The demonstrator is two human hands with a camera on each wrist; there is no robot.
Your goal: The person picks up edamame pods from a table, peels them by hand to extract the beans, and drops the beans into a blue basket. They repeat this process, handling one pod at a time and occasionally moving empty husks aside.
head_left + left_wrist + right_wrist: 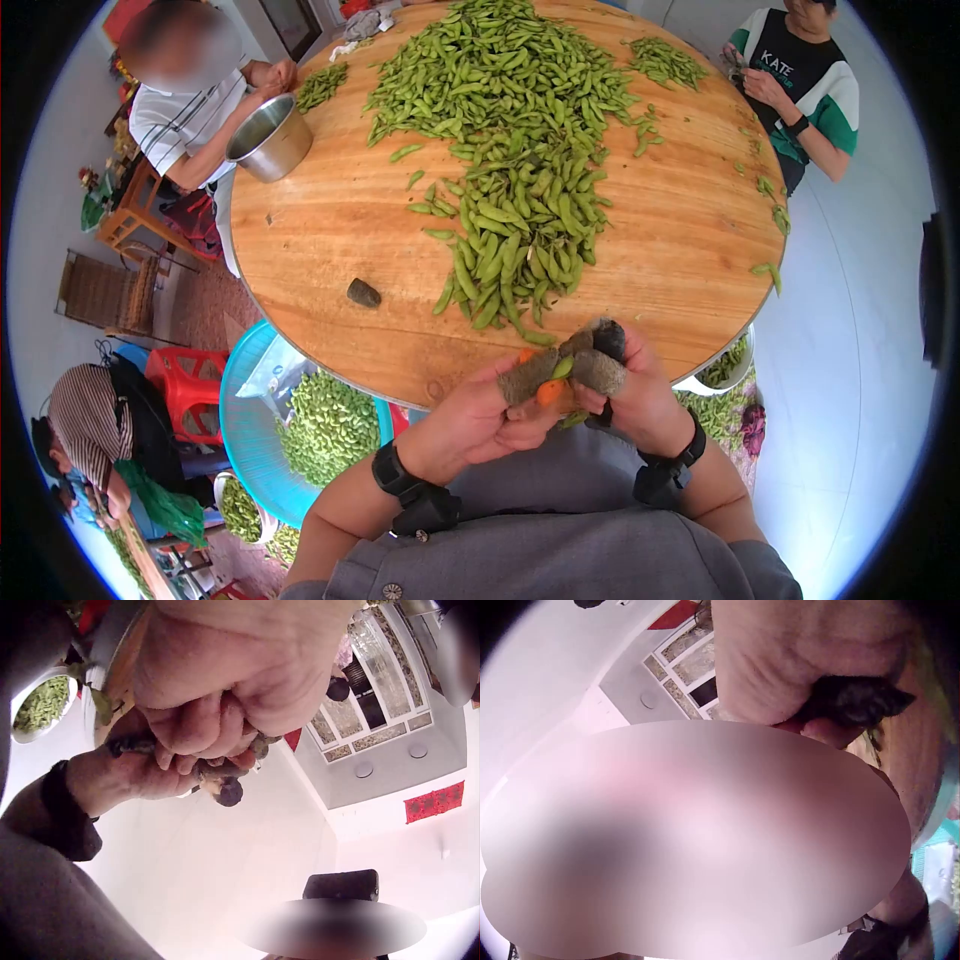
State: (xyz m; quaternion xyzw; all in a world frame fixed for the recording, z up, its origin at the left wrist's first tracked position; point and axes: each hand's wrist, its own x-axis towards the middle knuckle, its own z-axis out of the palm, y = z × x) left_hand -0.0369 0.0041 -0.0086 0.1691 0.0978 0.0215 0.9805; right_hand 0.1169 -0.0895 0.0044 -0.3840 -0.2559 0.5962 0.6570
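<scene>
In the head view, a green soybean pod (pixel 563 367) sits between the fingertips of both hands, close over the near table edge. My left hand (pixel 480 420) pinches it from the left, with a grey-brown cover on the thumb and orange covers on fingers. From the other side my right hand (pixel 645 395) pinches it too, its thumb and a finger in dark covers. Both wrist views show curled fingers; the pod is hidden there. A big heap of pods (pixel 530 200) runs across the round wooden table (pixel 330 230) toward my hands.
A loose dark finger cover (pixel 363 293) lies left on the table. Beyond it stands a steel pot (pixel 285 145). Below the edge are a blue basin (pixel 235 400) of shelled beans and a white bucket (pixel 745 352) of pods. Two people sit across, each near a small pod pile.
</scene>
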